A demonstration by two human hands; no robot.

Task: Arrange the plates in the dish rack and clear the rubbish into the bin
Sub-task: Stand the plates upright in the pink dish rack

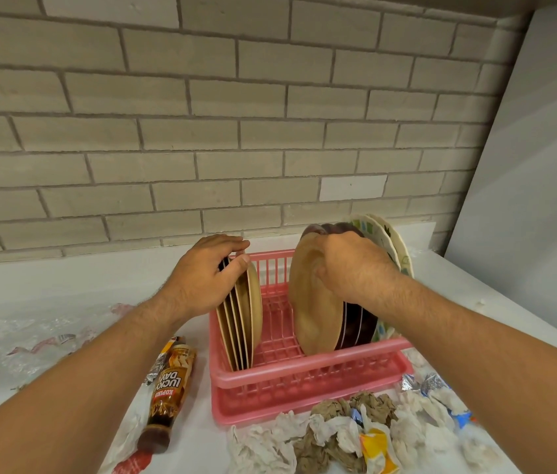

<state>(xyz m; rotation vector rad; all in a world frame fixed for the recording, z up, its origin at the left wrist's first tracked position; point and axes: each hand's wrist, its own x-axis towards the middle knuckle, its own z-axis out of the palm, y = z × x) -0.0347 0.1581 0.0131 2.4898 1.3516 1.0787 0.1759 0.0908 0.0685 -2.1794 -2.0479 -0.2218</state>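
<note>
Pink dish rack sits on the counter. Left hand curls over and holds the tops of the tan plate stack, upright at the rack's 9 o'clock side. Right hand grips the top rim of a single tan plate at 3 o'clock, against dark plates. Crumpled tissues lie at the rack's 6 o'clock, a coffee bottle at 8 o'clock.

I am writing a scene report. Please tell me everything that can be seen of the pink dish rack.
The dish rack is pink plastic, a slatted basket in a matching tray, on the white counter. Tan plates stand upright at its left end, gripped by the left hand; a large tan plate, held by the right hand, dark plates and patterned plates stand at its right. Crumpled paper lies before it.
</note>
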